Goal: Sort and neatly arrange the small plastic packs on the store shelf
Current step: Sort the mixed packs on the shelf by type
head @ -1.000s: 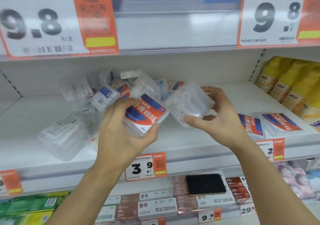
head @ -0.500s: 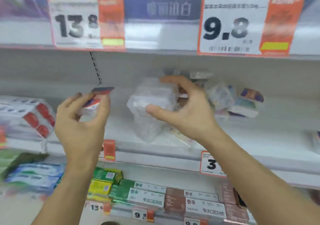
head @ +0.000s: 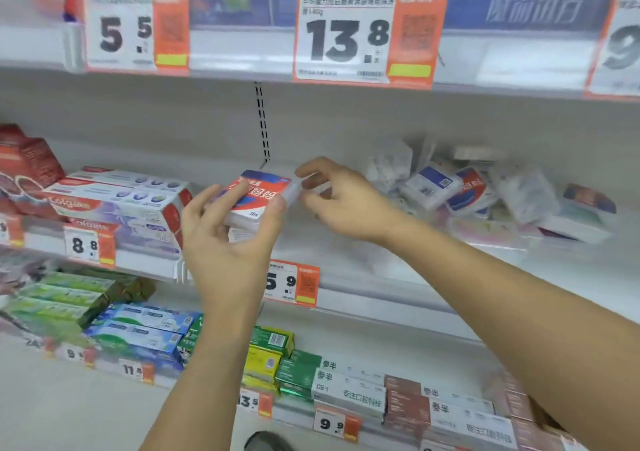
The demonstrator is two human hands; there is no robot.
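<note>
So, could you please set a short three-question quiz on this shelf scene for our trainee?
1. True or false: the left hand holds a red-and-blue pack.
2. Where does the heap of loose packs lie relative to the hands: A) left, B) right, C) on the shelf below?
3. Which brand shows on the toothpaste boxes at left?

Key: 1 true; 2 B; 3 Colgate. The right hand touches that pack's far end.

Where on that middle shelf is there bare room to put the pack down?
Bare white shelf lies between the Colgate boxes and the jumbled pile of packs, below both hands. The right end is crowded.
</note>
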